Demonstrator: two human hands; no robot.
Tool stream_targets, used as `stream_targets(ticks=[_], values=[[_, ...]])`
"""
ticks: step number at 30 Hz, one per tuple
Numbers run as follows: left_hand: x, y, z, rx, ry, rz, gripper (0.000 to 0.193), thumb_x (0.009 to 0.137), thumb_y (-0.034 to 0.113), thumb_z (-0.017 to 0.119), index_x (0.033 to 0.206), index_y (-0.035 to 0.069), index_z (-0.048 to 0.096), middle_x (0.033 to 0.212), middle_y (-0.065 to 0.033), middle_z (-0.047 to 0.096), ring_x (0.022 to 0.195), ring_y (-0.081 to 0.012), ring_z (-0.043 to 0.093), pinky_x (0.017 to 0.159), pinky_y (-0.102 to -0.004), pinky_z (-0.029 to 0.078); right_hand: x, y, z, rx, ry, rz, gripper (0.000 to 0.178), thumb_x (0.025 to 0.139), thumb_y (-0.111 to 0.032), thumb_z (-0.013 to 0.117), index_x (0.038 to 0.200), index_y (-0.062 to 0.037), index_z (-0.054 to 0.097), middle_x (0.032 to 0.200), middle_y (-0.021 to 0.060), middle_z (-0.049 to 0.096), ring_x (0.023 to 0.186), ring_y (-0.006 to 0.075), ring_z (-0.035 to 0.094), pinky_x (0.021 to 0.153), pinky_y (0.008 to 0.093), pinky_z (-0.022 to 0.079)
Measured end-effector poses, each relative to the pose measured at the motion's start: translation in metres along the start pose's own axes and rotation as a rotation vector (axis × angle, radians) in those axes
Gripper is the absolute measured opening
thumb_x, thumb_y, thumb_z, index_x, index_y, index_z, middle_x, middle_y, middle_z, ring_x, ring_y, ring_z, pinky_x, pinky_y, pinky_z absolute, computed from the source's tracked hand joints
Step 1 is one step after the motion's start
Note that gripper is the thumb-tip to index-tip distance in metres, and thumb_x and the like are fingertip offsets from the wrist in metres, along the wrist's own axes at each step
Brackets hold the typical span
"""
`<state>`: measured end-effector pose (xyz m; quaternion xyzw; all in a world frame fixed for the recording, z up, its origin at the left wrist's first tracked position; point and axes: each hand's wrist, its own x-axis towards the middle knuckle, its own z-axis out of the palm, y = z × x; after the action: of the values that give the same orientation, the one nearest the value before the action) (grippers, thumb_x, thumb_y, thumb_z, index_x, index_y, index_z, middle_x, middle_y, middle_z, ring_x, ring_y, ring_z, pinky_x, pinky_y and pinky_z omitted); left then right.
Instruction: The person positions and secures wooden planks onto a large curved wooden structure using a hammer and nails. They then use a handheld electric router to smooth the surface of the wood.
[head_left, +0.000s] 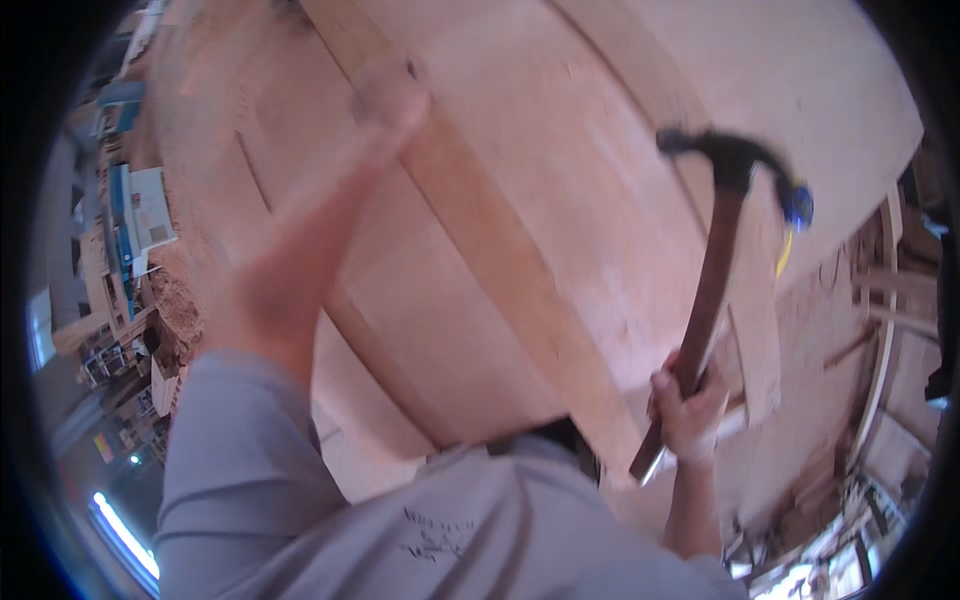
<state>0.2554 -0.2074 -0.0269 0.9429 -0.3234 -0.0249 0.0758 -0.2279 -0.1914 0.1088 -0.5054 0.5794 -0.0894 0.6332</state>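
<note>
My right hand [693, 405] is wrapped round the lower part of a claw hammer's wooden handle. The claw hammer [715, 250] is raised, its dark metal head uppermost, over pale wooden sheeting [560, 130]. Farther off, my left hand [392, 98] is at a wooden strip [470, 210] that runs slantwise across the sheeting. Motion smears its fingers, and a small dark spot shows beside them. Whether that hand holds anything cannot be made out.
More wooden strips [640, 60] cross the sheeting. A blue and yellow object [797, 207] shows just beyond the hammer head, partly hidden. Sawdust [178, 305], boards and clutter lie along the left side. Wooden framing [890, 300] stands on the right.
</note>
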Motion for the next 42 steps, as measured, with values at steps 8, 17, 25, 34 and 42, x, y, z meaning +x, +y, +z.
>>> stream_targets(ticks=[8,17,25,34,42], values=[[0.039,-0.044,0.026,0.183,0.149,0.116,0.056,0.097,0.058,0.042,0.114,0.016,0.075,0.110,-0.0142,0.076,0.105,-0.0378,0.072,0.086,-0.0522,0.056,-0.121,0.063,-0.030,-0.088,0.148,-0.063,0.040,0.090,-0.034,0.082,0.093,0.0000,0.062,0.064,0.0000,0.059,0.058,0.0076,0.057,0.055,0.0243,0.046],[-0.067,0.010,0.000,-0.129,0.150,0.577,0.028,0.096,0.037,0.066,0.095,0.010,0.076,0.086,-0.0133,0.074,0.077,-0.0314,0.072,0.066,-0.0412,0.054,-0.200,0.141,-0.014,-0.226,0.201,0.026,0.030,0.091,-0.029,0.077,0.092,-0.0029,0.062,0.061,0.0079,0.059,0.053,0.0177,0.059,0.053,0.0319,0.047],[-0.223,0.061,-0.005,-0.423,0.069,0.963,0.023,0.090,0.023,0.077,0.076,0.010,0.065,0.067,-0.0073,0.062,0.056,-0.0291,0.060,0.051,-0.0417,0.045,-0.212,0.174,-0.004,-0.480,0.359,-0.392,0.021,0.090,-0.015,0.076,0.095,-0.0004,0.061,0.067,0.0050,0.063,0.059,0.0148,0.062,0.058,0.0313,0.050],[-0.222,0.066,-0.001,-0.343,0.073,0.980,0.031,0.088,0.016,0.077,0.071,0.009,0.051,0.067,-0.0077,0.058,0.060,-0.0311,0.059,0.053,-0.0442,0.044,-0.202,0.181,0.008,-0.193,0.173,-0.012,0.031,0.097,-0.031,0.070,0.094,-0.0009,0.062,0.067,0.0132,0.065,0.060,0.0307,0.070,0.056,0.0373,0.052],[-0.221,0.062,0.003,-0.267,0.081,0.967,0.022,0.091,0.022,0.071,0.078,0.012,0.056,0.073,-0.0076,0.063,0.067,-0.0335,0.065,0.057,-0.0468,0.051,-0.181,0.176,0.025,-0.136,0.057,-0.083,0.046,0.104,-0.045,0.058,0.096,0.0006,0.062,0.069,0.0154,0.063,0.060,0.0344,0.068,0.057,0.0405,0.051]])
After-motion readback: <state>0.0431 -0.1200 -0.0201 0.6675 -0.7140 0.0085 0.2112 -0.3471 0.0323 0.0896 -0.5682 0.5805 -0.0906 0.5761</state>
